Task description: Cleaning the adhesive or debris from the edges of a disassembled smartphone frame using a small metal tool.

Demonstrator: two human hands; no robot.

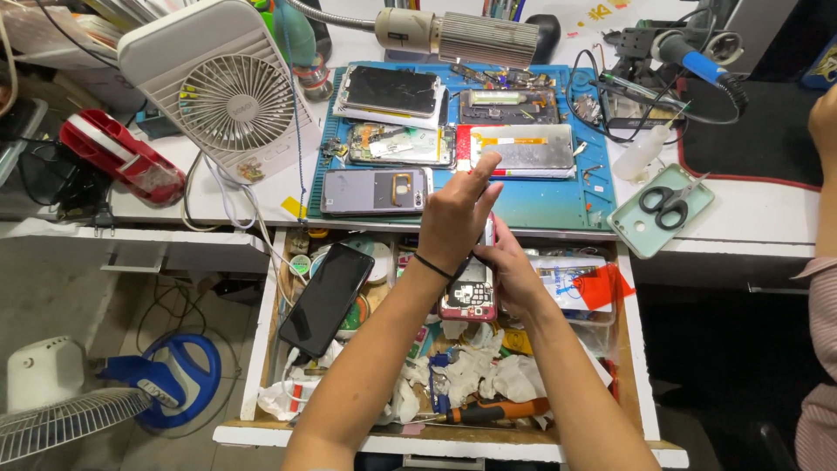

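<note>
Here an opened phone [469, 296], its back off and its inner parts bare in a pinkish frame, is held upright over the open drawer [261, 349], just near of the worktop [767, 214] edge. The right hand [513, 272] cups it from the right, the grip pressed around its edge. The left hand [455, 214] sits above it, a dark band on the wrist; its fingers are stretched up and close together, thumb and forefinger seeming to pinch something small and thin at the phone's top, though what it is cannot be told.

Below, the drawer holds a black phone [327, 298] leaning on the left, crumpled white tissues [488, 375] and an orange-handled screwdriver [493, 410] at the near side.

Farther off, a blue work mat [558, 205] carries several dismantled phones and screens [375, 190]. To its right lie a pale green phone case [649, 235] with black scissors [667, 205] on it. At far left stand a white fan [235, 100] and a red tape dispenser [122, 157]. Another person's arm shows at the right edge.
</note>
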